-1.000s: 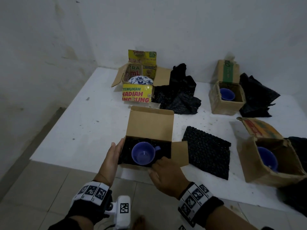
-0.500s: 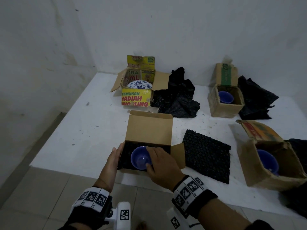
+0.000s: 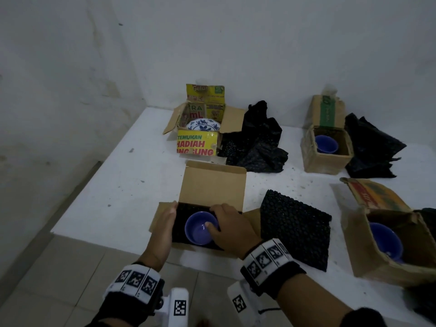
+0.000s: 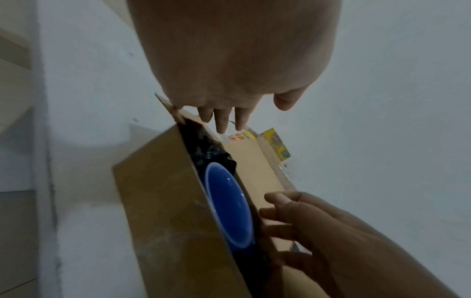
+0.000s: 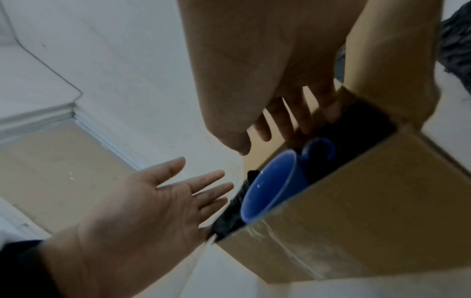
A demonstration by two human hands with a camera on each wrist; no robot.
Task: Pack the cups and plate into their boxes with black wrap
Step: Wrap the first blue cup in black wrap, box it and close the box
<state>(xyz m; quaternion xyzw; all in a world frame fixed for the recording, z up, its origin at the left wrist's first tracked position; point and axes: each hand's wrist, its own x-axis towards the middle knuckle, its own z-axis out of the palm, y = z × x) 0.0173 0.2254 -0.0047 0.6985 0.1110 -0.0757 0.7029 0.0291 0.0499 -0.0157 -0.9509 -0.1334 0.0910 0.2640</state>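
At lower centre of the head view, a round blue ceramic cup (image 3: 200,228) sits upright, mouth up, inside a small open brown cardboard box (image 3: 213,185) lined with black bubble wrap (image 3: 180,226), on the white table (image 3: 118,185). The right hand (image 3: 227,228) reaches in from the cup's right, thumb hooked over the near rim and fingers curled behind it, apparently gripping the cup. The left hand (image 3: 166,221), fingers straight and together, lies flat against the box's left side. A loose flat sheet of black bubble wrap (image 3: 296,228) lies just right of the box, on the right hand's side and likely next to go in.
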